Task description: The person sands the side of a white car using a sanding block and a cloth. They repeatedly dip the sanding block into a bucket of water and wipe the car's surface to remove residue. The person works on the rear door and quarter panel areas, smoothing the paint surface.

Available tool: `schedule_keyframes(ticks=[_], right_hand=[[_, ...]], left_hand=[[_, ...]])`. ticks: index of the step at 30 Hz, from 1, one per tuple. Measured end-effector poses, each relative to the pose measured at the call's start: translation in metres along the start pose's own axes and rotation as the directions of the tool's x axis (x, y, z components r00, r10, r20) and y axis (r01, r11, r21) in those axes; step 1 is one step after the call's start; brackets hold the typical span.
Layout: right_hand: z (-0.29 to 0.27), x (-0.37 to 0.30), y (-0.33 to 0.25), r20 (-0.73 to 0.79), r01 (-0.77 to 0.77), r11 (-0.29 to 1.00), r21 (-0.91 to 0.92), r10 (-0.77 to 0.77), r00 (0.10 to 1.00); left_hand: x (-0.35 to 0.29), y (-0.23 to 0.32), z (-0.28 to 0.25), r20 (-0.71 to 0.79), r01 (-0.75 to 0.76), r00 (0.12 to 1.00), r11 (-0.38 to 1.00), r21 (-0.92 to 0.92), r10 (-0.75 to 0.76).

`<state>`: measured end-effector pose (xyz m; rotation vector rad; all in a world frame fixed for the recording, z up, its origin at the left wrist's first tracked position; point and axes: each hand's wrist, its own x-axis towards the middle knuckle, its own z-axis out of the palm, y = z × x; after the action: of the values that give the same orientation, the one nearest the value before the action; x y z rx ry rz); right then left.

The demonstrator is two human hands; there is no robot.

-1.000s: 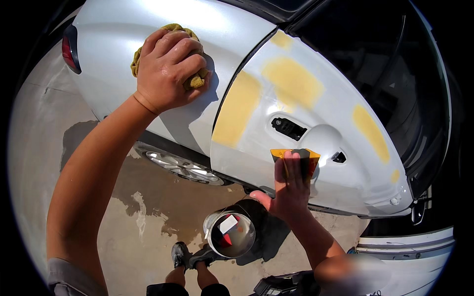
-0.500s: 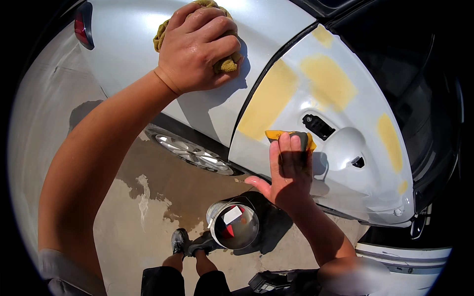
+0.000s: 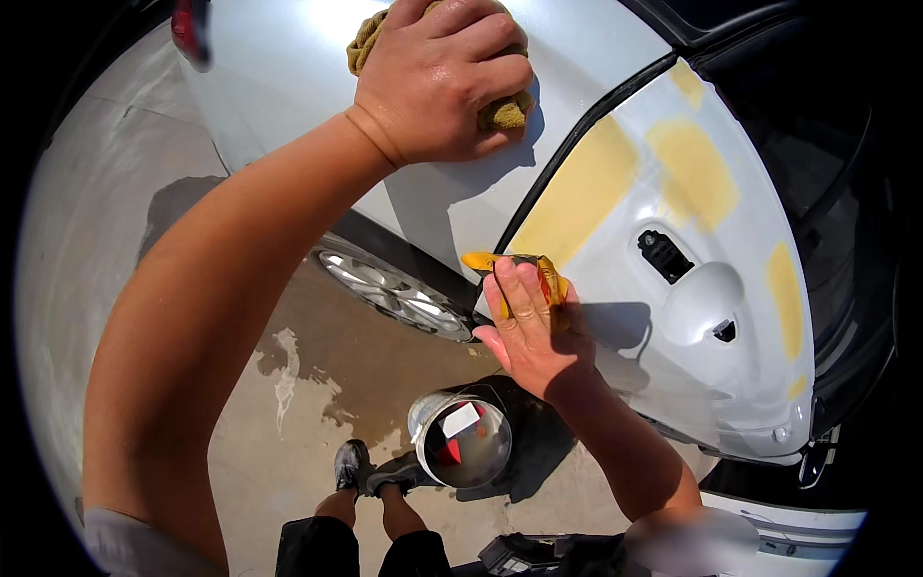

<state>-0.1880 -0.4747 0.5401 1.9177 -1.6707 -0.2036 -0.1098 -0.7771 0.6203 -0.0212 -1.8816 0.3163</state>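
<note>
My left hand [image 3: 447,82] is closed around a bunched olive-yellow towel [image 3: 502,113], resting it against the car's silver rear fender [image 3: 279,87]. Lower down, my right hand [image 3: 529,327] lies over yellow sandpaper [image 3: 478,261] with a dark backing pad, its fingers together and the thumb out to the left. The sandpaper is at the lower rear edge of the silver door [image 3: 606,279], below a large yellow patch [image 3: 582,188]. My palm and fingers hide most of the pad. More yellow patches [image 3: 692,173] mark the door around the black handle recess [image 3: 663,255].
A bucket [image 3: 423,415] of cloudy water stands on the wet concrete, with a white block [image 3: 461,419] and a red piece [image 3: 449,452] in it. My shoes [image 3: 353,466] are beside it. The car's wheel [image 3: 394,293] is under the fender, and dark glass [image 3: 798,115] borders the door.
My right hand has slid the sandpaper leftward across the door, away from the handle recess to the rear edge. The whole view has shifted; my left hand keeps the towel on the fender.
</note>
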Motion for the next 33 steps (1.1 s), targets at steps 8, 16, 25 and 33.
schedule_keyframes(ticks=[8, 16, 25, 33], right_hand=[[0.001, -0.003, -0.011, -0.003, -0.089, 0.996, 0.004, 0.089, 0.996], [-0.001, -0.098, 0.042, 0.087, -0.103, 0.984, -0.146, 0.116, 0.989], [0.023, -0.315, 0.115, 0.007, -0.200, 0.945, -0.259, 0.209, 0.978], [0.027, -0.490, 0.060, 0.308, -0.636, 0.772, 0.023, 0.600, 0.739]], left_hand=[[-0.001, 0.008, 0.007, 0.009, 0.014, 1.000, 1.000, -0.012, -0.014], [-0.015, -0.009, -0.011, 0.114, 0.029, 0.993, 0.998, 0.049, -0.034], [-0.070, 0.057, -0.079, 0.272, 0.383, 0.900, 0.916, -0.119, -0.341], [-0.192, 0.291, -0.130, 0.652, 0.884, 0.420, 0.448, -0.136, -0.631]])
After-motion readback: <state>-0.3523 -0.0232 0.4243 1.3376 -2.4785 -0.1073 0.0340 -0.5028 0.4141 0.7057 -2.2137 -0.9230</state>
